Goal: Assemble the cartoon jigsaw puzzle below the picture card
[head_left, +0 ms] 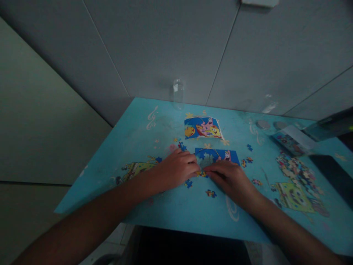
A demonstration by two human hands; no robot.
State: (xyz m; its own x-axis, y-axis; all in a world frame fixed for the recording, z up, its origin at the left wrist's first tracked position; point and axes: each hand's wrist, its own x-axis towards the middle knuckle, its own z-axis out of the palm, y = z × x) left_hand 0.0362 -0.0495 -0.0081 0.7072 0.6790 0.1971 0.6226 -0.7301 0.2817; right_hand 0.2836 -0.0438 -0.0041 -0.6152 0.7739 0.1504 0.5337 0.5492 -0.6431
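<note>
My left hand (179,167) and my right hand (231,178) meet at the near edge of a partly joined jigsaw puzzle (234,156). The fingers of both are closed at small yellow and blue puzzle pieces (204,174), which they partly cover. A gap in the joined part shows the tabletop through it. Behind it lies a printed picture sheet (204,127) with cartoon figures. Loose puzzle pieces are close by: a blue one (188,183) beside my left hand, a brownish one (211,193) nearer me, and several to the right.
The blue table (132,129) has cartoon prints on its surface. A clear bottle (178,95) stands by the wall. At right are a heap of puzzle pieces (299,173), round lids (263,124), a picture box (292,141) and a dark flat object (332,175).
</note>
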